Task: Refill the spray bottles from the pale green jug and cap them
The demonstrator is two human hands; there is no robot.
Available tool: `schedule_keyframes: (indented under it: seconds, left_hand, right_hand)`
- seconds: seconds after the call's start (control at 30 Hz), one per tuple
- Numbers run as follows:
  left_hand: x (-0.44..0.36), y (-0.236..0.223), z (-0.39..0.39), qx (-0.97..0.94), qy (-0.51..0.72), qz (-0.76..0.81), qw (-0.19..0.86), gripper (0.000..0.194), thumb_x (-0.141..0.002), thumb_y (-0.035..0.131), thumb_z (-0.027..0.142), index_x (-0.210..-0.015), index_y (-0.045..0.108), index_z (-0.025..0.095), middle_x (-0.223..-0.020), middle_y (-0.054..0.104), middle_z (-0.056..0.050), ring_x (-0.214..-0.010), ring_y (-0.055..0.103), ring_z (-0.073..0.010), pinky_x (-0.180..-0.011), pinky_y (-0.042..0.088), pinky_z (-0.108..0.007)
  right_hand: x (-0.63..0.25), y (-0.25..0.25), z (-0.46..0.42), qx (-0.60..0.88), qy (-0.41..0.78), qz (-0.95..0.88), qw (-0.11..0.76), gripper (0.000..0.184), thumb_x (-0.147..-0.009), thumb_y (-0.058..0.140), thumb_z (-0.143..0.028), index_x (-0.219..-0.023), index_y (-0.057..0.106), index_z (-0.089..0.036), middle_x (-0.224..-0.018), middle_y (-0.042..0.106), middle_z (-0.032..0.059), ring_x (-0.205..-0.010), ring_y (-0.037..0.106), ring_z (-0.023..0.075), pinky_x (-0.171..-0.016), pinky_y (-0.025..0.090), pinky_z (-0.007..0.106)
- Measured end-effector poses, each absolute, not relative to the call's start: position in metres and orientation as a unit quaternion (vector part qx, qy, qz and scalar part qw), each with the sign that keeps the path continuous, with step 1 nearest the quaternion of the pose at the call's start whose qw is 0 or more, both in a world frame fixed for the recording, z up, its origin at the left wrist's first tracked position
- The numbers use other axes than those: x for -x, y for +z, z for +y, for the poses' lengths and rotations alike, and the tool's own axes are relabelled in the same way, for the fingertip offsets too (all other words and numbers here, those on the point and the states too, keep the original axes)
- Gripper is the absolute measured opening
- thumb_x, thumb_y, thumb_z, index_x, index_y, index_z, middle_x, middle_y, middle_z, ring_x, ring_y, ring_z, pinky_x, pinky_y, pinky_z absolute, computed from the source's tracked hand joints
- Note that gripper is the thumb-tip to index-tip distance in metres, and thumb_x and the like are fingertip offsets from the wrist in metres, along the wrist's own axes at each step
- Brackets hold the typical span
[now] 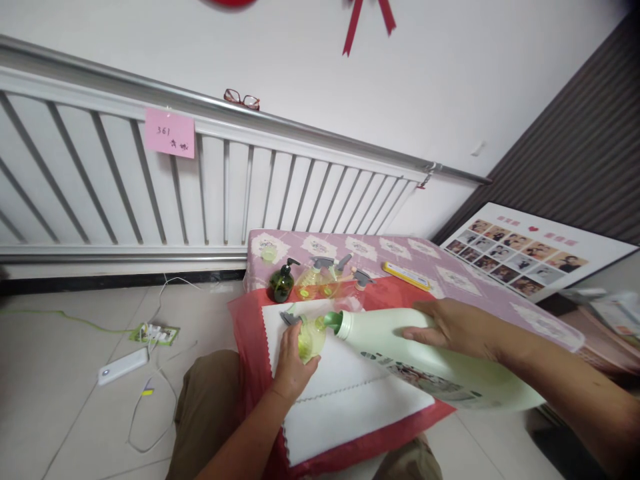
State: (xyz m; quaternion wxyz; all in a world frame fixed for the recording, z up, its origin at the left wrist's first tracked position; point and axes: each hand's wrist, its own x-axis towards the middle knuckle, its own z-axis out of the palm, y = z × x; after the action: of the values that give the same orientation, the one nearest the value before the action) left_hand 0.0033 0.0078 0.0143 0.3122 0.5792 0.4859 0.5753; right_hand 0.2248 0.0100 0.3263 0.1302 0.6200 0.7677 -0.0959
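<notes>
My left hand is closed around a small clear yellowish bottle. A dark grey spray head shows at its fingertips; whether the fingers touch it I cannot tell. My right hand grips a large pale green detergent jug, which lies tilted almost flat over the table. Its green spout meets the mouth area of the small bottle. Behind them stand a dark green pump bottle and several clear spray bottles with grey heads. A white zigzag-edged cloth lies beneath on red cloth.
The table has a purple patterned cover, with a yellow-and-white box and a pale green cap on it. Behind is a white radiator bearing glasses. A power bank and cables lie on the floor at left.
</notes>
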Motion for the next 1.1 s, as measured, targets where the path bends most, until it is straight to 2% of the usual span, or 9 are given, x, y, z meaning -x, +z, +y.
schedule_keyframes:
  seconds: [1.1]
  left_hand:
    - [-0.0028, 0.0157, 0.0075, -0.581, 0.568, 0.501, 0.300, 0.079, -0.067, 0.071, 0.016, -0.140, 0.041, 0.018, -0.138, 0.049, -0.012, -0.133, 0.045, -0.0304, -0.114, 0.036, -0.046]
  right_hand:
    - [-0.2151, 0.3333, 0.0083, -0.623, -0.090, 0.761, 0.159, 0.049, -0.082, 0.047, -0.067, -0.089, 0.060, -0.021, -0.091, 0.073, 0.0117, -0.082, 0.067, 0.0286, -0.068, 0.046, 0.036]
